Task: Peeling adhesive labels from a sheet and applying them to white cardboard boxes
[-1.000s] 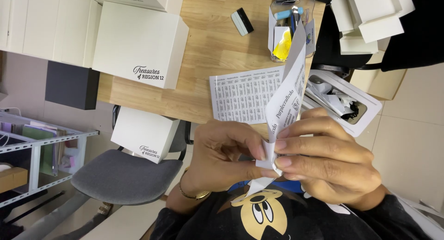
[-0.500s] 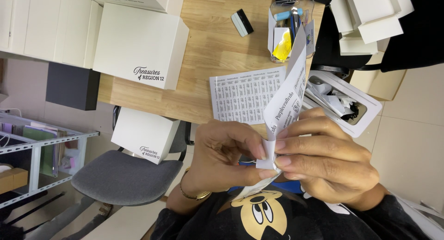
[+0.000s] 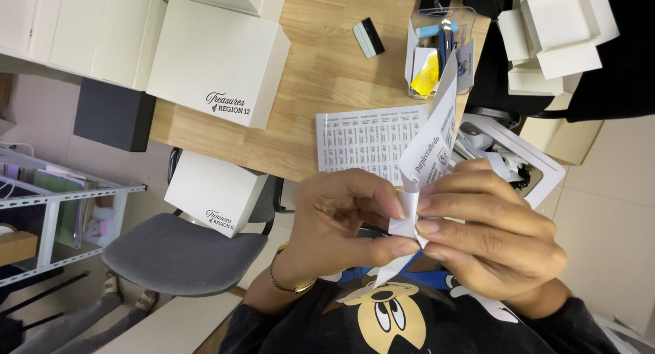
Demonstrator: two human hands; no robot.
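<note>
white paper strip [image 3: 428,153] is pinched between both sets of fingers, held above our lap just off the bench [image 3: 321,74] edge; left hand [image 3: 341,221] and right hand [image 3: 488,234] are closed on its folded lower end. we'd judge the fold goes best with thumbs pressing the crease flat and edges aligned, grip firm but not crumpling.

Single head camera, looking steeply down, close over hands, desk beyond
</note>
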